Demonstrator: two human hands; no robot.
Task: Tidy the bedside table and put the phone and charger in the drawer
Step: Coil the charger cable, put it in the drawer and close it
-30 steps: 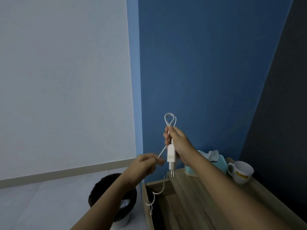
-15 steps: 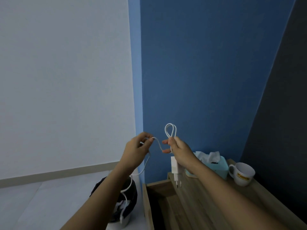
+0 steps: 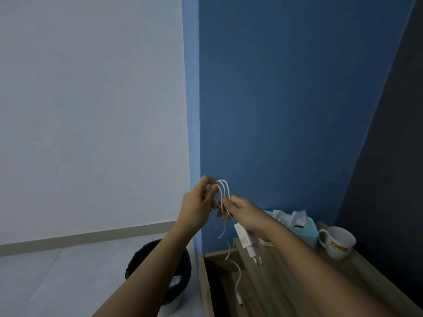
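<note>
Charger (image 3: 248,243) cable (image 3: 223,191) pinched by both hands, left (image 3: 196,202) and right (image 3: 246,213), above wooden bedside table (image 3: 286,282) against blue wall (image 3: 286,99).

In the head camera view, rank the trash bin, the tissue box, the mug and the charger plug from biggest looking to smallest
1. Trash bin, though an arm hides part of it.
2. Tissue box.
3. Mug, close to the tissue box, so that order is unsure.
4. Charger plug.

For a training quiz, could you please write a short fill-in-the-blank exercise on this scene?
1. Both hands hold loops of the white ____.
2. The charger plug hangs below the ____ hand.
3. Beside the tissue box stands a white ____.
4. Under the left hand, on the floor, is a black ____.

Answers: cable; right; mug; bin
</note>
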